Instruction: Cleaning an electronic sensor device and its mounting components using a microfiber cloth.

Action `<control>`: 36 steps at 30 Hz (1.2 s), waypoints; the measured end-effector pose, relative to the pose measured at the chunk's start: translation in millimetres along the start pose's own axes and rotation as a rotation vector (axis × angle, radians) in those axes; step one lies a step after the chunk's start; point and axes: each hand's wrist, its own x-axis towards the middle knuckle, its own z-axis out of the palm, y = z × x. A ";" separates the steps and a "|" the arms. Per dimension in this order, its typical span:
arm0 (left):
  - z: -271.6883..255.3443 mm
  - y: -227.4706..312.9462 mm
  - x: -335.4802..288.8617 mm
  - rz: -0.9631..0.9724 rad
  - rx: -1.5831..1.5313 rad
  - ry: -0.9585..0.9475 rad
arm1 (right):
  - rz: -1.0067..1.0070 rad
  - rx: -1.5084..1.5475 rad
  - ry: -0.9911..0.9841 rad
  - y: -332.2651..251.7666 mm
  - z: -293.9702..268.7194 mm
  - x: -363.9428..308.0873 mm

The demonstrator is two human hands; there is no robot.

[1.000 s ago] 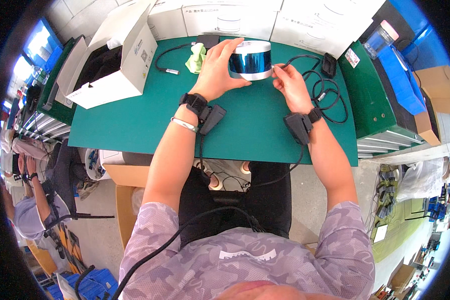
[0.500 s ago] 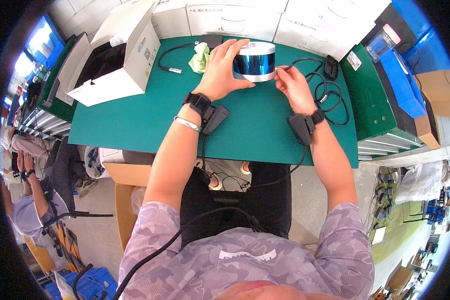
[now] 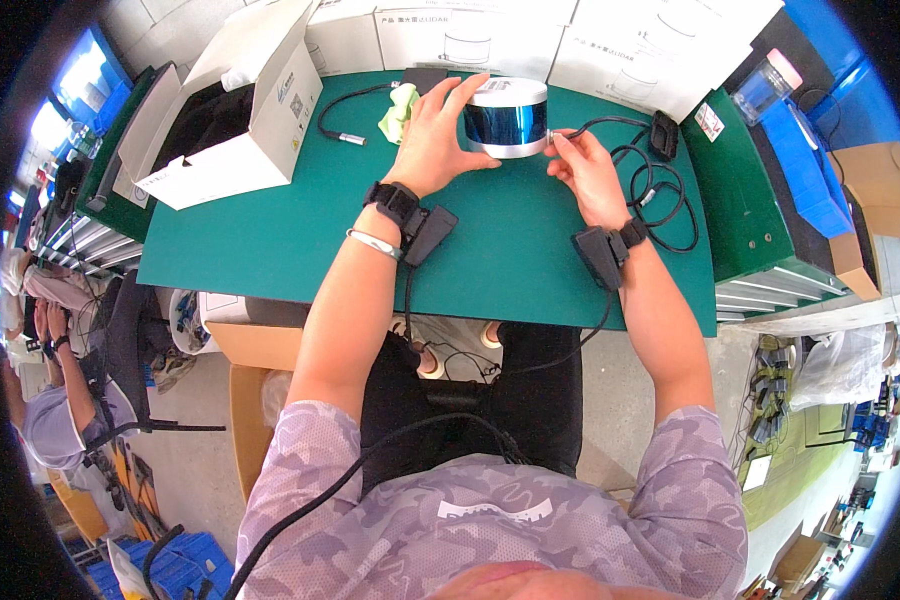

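Note:
A round lidar sensor (image 3: 506, 122) with a glossy dark-blue band between silver-white ends is at the far middle of the green table. My left hand (image 3: 438, 138) curves around its left side, fingers by the top rim and thumb by the lower rim. At the sensor's right side, my right hand (image 3: 582, 165) pinches the silver end of a black cable (image 3: 615, 121). This end meets or nearly meets the sensor; the fingertips hide whether it is seated. The cable's slack lies in loops to the right of my hand. A light-green cloth (image 3: 398, 112) lies just left of my left hand.
An open white box (image 3: 225, 165) with dark lining stands at the left. A second black cable (image 3: 348, 138) lies beside it. Closed white boxes (image 3: 460, 40) line the back edge. A black block (image 3: 662, 135) sits at the far right of the table (image 3: 510, 255). Another person (image 3: 70, 420) is at the left.
The sensor has turned and shifted slightly left, so the label on its top no longer shows. My left fingers have drawn back from its top. The cable's silver end now shows at my right fingertips.

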 end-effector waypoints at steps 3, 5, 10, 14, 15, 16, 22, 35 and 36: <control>2.1 -3.1 -0.2 -0.016 0.013 -0.007 | 0.014 -0.039 0.001 1.7 -0.8 1.0; 2.4 -3.1 -0.8 -0.014 0.020 -0.005 | 0.005 -0.076 -0.014 3.4 -1.9 1.0; -2.1 1.0 -1.3 -0.025 0.020 -0.031 | 0.004 -0.098 -0.038 2.9 -2.2 0.9; -3.2 3.2 -2.2 -0.046 0.079 -0.050 | 0.007 -0.115 -0.055 3.1 -1.3 0.9; -3.5 2.4 -2.8 -0.043 0.083 -0.046 | 0.008 -0.117 -0.055 2.9 -1.5 1.0; -3.1 2.1 -2.6 -0.044 0.082 -0.046 | 0.007 -0.118 -0.063 2.7 -1.8 1.2; -4.3 7.0 -0.6 0.017 0.099 -0.043 | 0.026 -0.140 -0.069 4.6 -5.5 6.0; 2.2 0.7 -6.7 -0.027 0.130 -0.056 | 0.063 -0.184 -0.023 3.7 -2.4 6.2; 1.3 2.2 -7.1 -0.043 0.142 -0.077 | 0.063 -0.185 -0.029 2.9 -1.5 5.6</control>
